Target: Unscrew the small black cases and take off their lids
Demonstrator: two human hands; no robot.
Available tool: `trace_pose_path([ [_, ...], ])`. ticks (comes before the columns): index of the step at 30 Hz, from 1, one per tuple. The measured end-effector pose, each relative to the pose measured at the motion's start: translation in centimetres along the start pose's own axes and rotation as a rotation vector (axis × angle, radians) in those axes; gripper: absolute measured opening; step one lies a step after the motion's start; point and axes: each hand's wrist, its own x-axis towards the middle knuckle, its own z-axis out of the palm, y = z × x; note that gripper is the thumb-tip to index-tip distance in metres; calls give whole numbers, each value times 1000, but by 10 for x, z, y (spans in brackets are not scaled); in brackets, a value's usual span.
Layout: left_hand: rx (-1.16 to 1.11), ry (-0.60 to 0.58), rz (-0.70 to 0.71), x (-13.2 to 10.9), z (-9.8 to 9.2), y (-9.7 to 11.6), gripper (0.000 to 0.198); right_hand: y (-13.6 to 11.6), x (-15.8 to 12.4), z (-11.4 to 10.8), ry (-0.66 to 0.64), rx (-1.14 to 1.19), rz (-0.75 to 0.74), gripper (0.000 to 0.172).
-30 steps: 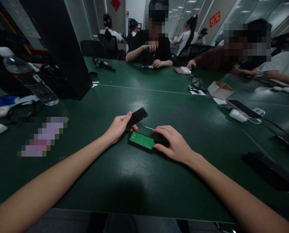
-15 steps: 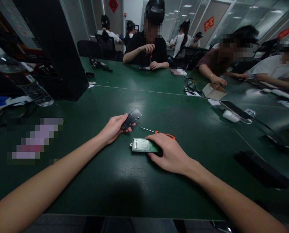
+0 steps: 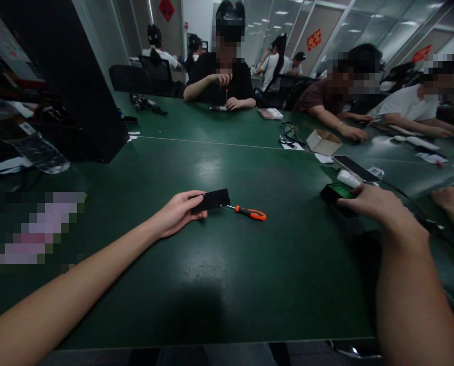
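My left hand [image 3: 177, 213] grips a flat black cover piece [image 3: 212, 200] just above the green table [image 3: 227, 284], near its middle. An orange-handled screwdriver [image 3: 250, 213] lies on the table right beside that piece. Far out to the right, my right hand [image 3: 375, 206] holds a black tray with a green circuit board [image 3: 335, 192] in it, fingers closed on its near end.
A white mouse [image 3: 348, 178], a dark phone [image 3: 354, 168] and a small cardboard box [image 3: 323, 142] lie at the right. A water bottle [image 3: 29, 145] and a black tower [image 3: 59, 76] stand at the left. Several people sit along the far and right edges; another person's hand [image 3: 453, 198] rests at far right.
My right hand has carried the circuit board from the table's middle far out to the right. The screwdriver it covered now lies in full view. My left hand lowered the black cover slightly.
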Motion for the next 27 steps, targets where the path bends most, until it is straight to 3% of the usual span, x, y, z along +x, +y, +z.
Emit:
trace_pose_path([
  [3,-7,-39,-13,-1,-1,0,33,5,-2,-2,-104,-156,268,42],
  [6,34,-73,-28,-3,2,-2,40,-29,-12,-7,-71,-176,256,41],
  [7,56,-80,-35,-4,4,-3,41,-49,-17,-8,-26,-166,223,40],
  [9,96,-90,-41,-5,8,-6,41,-99,-30,-7,172,-29,-38,32],
  [11,137,-106,-30,-8,14,-9,38,-155,-48,-1,172,212,-241,39],
  [12,167,-119,-22,-9,16,-11,35,-182,-58,4,114,298,-294,40],
  [14,246,-149,4,-11,19,-14,27,-229,-83,16,-143,654,-402,40],
  [16,327,-177,42,-14,21,-17,21,-260,-107,28,-356,803,-470,35],
  [18,381,-201,88,-17,23,-20,18,-277,-126,37,-550,915,-489,31],
  [21,431,-227,181,-18,24,-21,16,-283,-137,43,-770,1043,-446,30],
  [23,486,-231,273,-18,25,-20,12,-280,-136,41,-780,990,-459,28],
  [27,563,-236,367,-18,24,-19,9,-276,-129,32,-626,696,-667,24],
])
